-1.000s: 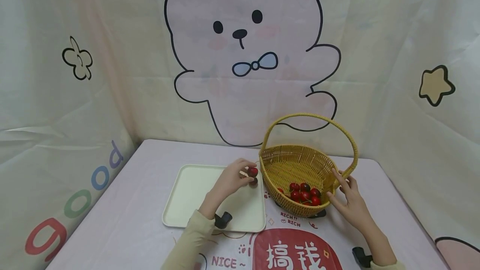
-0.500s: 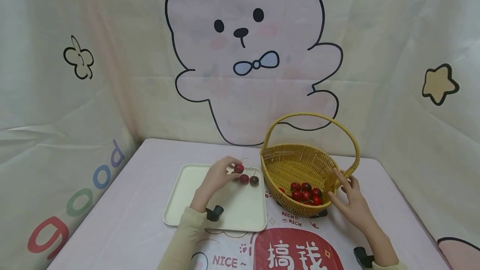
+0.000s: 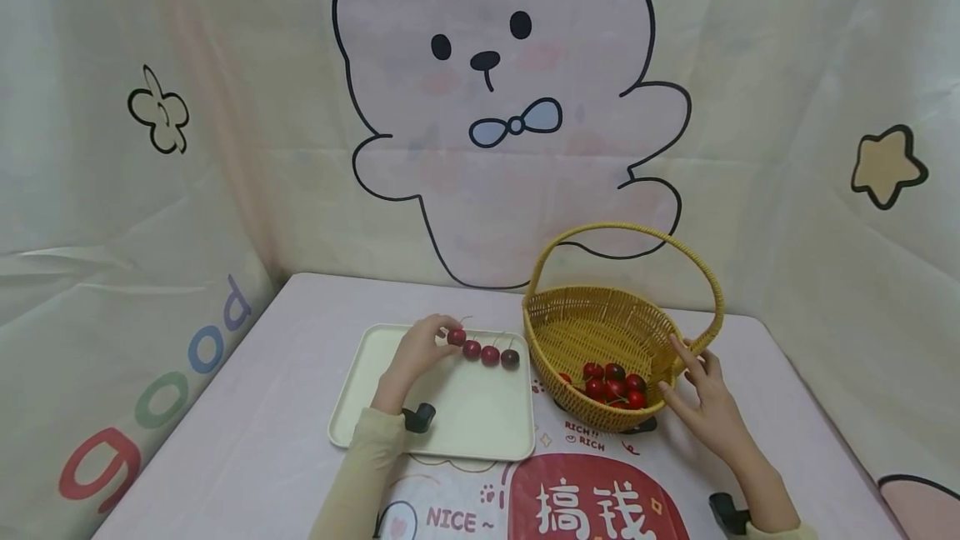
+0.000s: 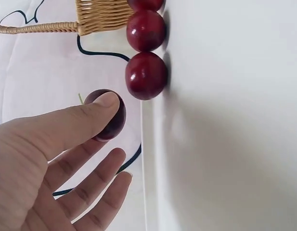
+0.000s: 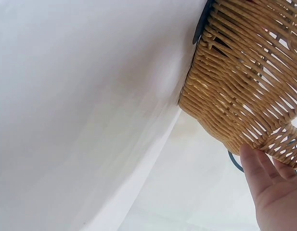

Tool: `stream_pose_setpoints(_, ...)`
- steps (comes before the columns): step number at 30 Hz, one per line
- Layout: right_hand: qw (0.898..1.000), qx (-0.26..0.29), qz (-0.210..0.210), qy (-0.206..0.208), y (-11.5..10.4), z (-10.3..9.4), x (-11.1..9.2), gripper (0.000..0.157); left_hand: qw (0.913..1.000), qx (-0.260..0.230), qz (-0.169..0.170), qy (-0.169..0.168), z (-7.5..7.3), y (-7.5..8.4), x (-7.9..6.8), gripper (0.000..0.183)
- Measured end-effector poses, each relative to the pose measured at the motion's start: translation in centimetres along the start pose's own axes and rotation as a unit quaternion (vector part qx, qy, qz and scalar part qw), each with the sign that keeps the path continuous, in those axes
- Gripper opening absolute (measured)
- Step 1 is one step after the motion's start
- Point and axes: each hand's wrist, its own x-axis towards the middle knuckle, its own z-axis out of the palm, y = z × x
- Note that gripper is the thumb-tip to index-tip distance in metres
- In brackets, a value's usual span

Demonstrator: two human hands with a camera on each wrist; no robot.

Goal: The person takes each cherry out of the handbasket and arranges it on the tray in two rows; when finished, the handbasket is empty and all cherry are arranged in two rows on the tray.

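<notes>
Between thumb and fingertips my left hand [image 3: 411, 365] pinches a dark red cherry [image 3: 456, 337] by the far side of the cream tray [image 3: 450, 423]. A thin green stem shows on that cherry [image 4: 118, 121] in the left wrist view. To its right, three cherries [image 3: 490, 356] stand in a row along the tray's far part, close against one another. My right hand [image 3: 711, 415] holds the yellow wicker basket [image 3: 592, 311] at its right rim, beside the handle's foot. In the right wrist view its fingers [image 5: 254, 171] lie at the woven edge [image 5: 239, 144].
Several red cherries [image 3: 615, 388] lie in the near part of the basket, whose tall handle [image 3: 630, 227] arches above it. The basket stands right beside the tray. A printed fabric wall [image 3: 480, 215] rises behind the table [image 3: 247, 407].
Two more cherries now stand in the row beside the darkest one. My left hand has moved leftward along the tray's far side, one cherry in its pinch. The right hand stays at the basket.
</notes>
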Motion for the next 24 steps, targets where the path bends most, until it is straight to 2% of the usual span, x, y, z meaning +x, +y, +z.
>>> stream_pose_setpoints(10,1.000,-0.003,0.003,-0.002,0.1,0.1,0.0,0.084,0.9993,0.009,-0.032,-0.016,0.8,-0.8,0.1,0.031)
stream_pose_setpoints(24,1.000,-0.002,0.005,-0.005,0.1,0.1,-0.1,0.082,0.9990,-0.011,-0.039,-0.022,1.3,-1.1,-0.1,0.034)
